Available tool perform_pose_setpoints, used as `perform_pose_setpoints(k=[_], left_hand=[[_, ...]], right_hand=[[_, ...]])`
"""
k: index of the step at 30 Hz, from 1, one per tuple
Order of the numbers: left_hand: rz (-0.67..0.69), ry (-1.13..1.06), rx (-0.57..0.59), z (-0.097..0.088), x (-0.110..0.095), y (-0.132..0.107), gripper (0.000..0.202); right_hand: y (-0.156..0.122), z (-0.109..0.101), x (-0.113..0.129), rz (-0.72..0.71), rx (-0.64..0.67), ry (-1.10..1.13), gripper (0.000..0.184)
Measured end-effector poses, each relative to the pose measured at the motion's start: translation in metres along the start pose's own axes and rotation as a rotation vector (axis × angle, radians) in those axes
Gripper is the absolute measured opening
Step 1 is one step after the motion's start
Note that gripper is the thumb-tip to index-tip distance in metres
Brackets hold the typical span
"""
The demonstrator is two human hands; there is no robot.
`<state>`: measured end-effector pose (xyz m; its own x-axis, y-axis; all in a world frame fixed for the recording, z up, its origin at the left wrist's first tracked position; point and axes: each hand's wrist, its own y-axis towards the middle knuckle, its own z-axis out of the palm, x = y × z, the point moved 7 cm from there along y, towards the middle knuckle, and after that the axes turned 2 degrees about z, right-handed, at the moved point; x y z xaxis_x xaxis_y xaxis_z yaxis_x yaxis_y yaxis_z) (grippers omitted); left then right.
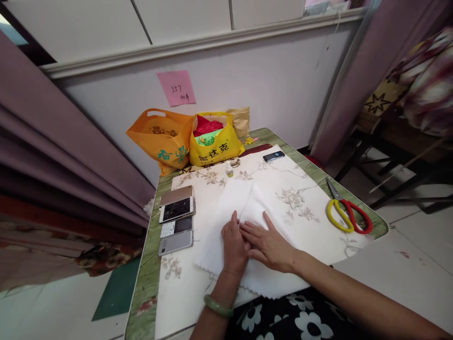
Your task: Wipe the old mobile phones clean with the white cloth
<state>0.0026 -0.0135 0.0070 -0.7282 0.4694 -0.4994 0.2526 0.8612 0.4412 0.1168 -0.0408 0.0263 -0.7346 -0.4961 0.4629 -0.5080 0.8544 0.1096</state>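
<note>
White cloth point(219, 212), scalloped edge at 6 o'clock; my left hand point(233, 248) and right hand point(271, 245) lie flat on it, gripping nothing. Pink note point(176, 88), 12 o'clock: "357".

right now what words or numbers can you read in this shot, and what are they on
"357": handwritten on the pink note on the wall; the smaller writing under it is too blurred to read.
"达克": green print on the yellow bag; the character before it is unclear.
Orange bag: large green characters, too creased to read.
Phones: keypad marks too small to read.
</note>
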Motion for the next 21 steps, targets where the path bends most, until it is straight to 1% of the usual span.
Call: perform_pose_setpoints(k=[1, 2, 5, 7, 8, 10, 12, 13, 15, 17, 18, 19, 21], left_hand=[[0.005, -0.004, -0.003, 0.0, 0.0, 0.0, 0.076], [0.007, -0.005, -0.008, -0.001, 0.0, 0.0, 0.077], [-0.007, -0.003, 0.007, -0.001, -0.002, 0.001, 0.082], [-0.033, -0.004, 0.021, -0.001, -0.003, 0.001, 0.084], [-0.043, -0.008, 0.028, -0.001, -0.003, 0.002, 0.085], [-0.057, -0.016, 0.035, -0.001, -0.003, 0.002, 0.085], [-0.057, -0.019, 0.037, 0.0, -0.002, 0.001, 0.083], [-0.051, -0.016, 0.036, 0.0, -0.002, 0.001, 0.083], [-0.025, -0.005, 0.032, 0.0, -0.002, 0.001, 0.082], [-0.002, 0.013, 0.026, 0.0, -0.003, 0.001, 0.081], [0.002, 0.022, 0.022, 0.0, -0.003, 0.001, 0.081], [0.001, 0.029, 0.018, 0.0, -0.003, 0.001, 0.081], [-0.012, 0.029, 0.016, -0.001, -0.003, 0.001, 0.08]], right_hand=[[-0.001, -0.003, 0.002, -0.026, -0.009, 0.023, 0.056], [-0.002, -0.01, 0.0, -0.019, -0.044, 0.03, 0.053], [-0.004, -0.035, -0.024, 0.084, -0.215, -0.05, 0.049], [-0.006, -0.042, -0.04, 0.12, -0.261, -0.14, 0.049], [-0.006, -0.041, -0.046, 0.127, -0.253, -0.178, 0.049], [-0.007, -0.031, -0.051, 0.139, -0.211, -0.232, 0.055], [-0.007, -0.019, -0.046, 0.131, -0.17, -0.253, 0.063], [-0.006, -0.013, -0.04, 0.101, -0.148, -0.248, 0.068], [-0.004, -0.003, -0.024, -0.011, -0.087, -0.213, 0.078], [-0.002, 0.002, -0.013, -0.12, -0.019, -0.171, 0.08], [0.0, 0.002, -0.014, -0.129, -0.004, -0.162, 0.077], [0.002, -0.001, -0.019, -0.095, -0.009, -0.166, 0.073], [0.005, -0.008, -0.034, 0.05, -0.064, -0.197, 0.068]])
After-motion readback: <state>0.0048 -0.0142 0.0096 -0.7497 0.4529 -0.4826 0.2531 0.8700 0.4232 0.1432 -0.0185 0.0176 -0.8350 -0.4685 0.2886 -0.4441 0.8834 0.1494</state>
